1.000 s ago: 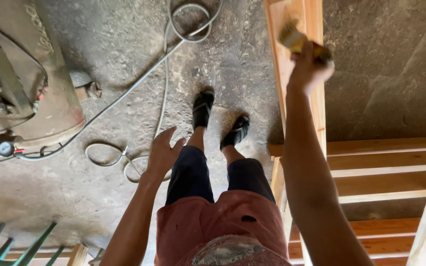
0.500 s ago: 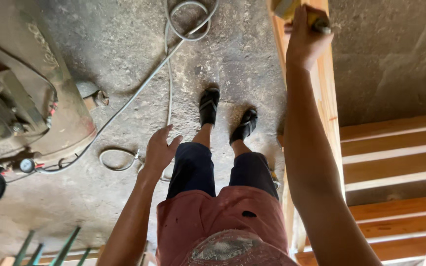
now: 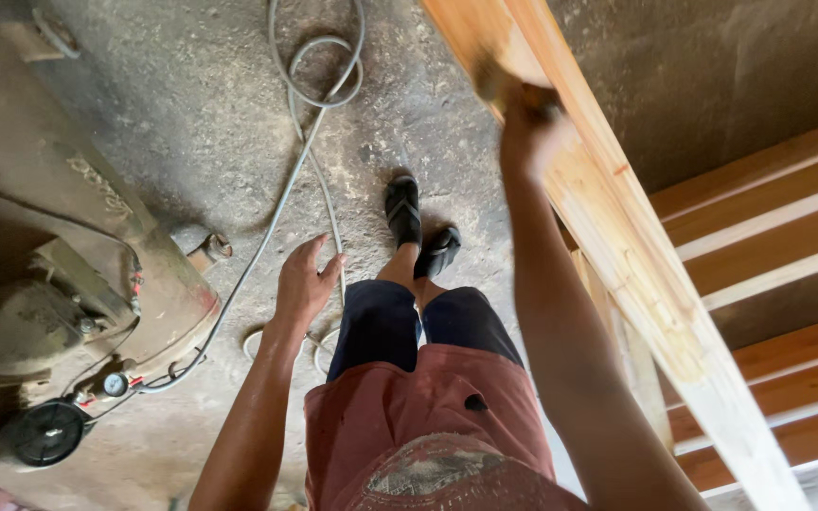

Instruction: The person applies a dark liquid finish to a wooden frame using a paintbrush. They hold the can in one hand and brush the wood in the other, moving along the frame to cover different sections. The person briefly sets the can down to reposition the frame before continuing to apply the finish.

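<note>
My right hand (image 3: 529, 128) is stretched out along a long pale wooden beam (image 3: 608, 227) that runs diagonally from the top centre to the lower right. Its fingers are closed on a small block-like pad (image 3: 496, 85) pressed against the beam's face. My left hand (image 3: 305, 282) hangs free at my side with fingers spread, holding nothing, above the concrete floor. My feet in dark sandals (image 3: 418, 227) stand just left of the beam.
A dusty air compressor (image 3: 59, 312) with a gauge and wheel sits at the left. A grey hose (image 3: 310, 142) loops across the concrete floor from it. Stacked wooden slats (image 3: 769, 246) lie at the right.
My right hand has slid the pad farther along the beam, and the view has swung so the beam now lies diagonally. My left hand stays hanging open.
</note>
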